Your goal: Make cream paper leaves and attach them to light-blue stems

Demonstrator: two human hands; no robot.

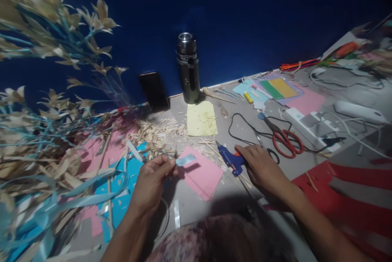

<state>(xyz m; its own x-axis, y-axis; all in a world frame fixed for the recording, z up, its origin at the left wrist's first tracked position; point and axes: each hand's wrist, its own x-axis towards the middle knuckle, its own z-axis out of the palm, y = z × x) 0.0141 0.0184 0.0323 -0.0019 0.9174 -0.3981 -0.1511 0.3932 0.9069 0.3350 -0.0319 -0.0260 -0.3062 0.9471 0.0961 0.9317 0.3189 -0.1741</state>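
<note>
My left hand (pixel 157 174) pinches a short strip of light blue ribbon (pixel 186 159) between thumb and fingertips, over pink paper (pixel 203 174). A thin pale bit also pokes out above those fingertips; I cannot make out what it is. My right hand (pixel 259 166) is closed around the grip of a blue hot glue gun (pixel 228 159), whose nozzle points away to the upper left. Part of the grip is hidden by the fingers. Red-handled scissors (pixel 283 141) lie just beyond my right hand. A yellow paper sheet (pixel 201 119) with glue marks lies ahead.
A dark metal flask (pixel 190 78) and a leaning phone (pixel 154 92) stand by the blue wall. Artificial flowers (pixel 76 37), ribbon loops (pixel 88 192) and wood shavings (pixel 162 129) crowd the left. A power strip (pixel 309 127), cables and red sheet material (pixel 346 200) are at right.
</note>
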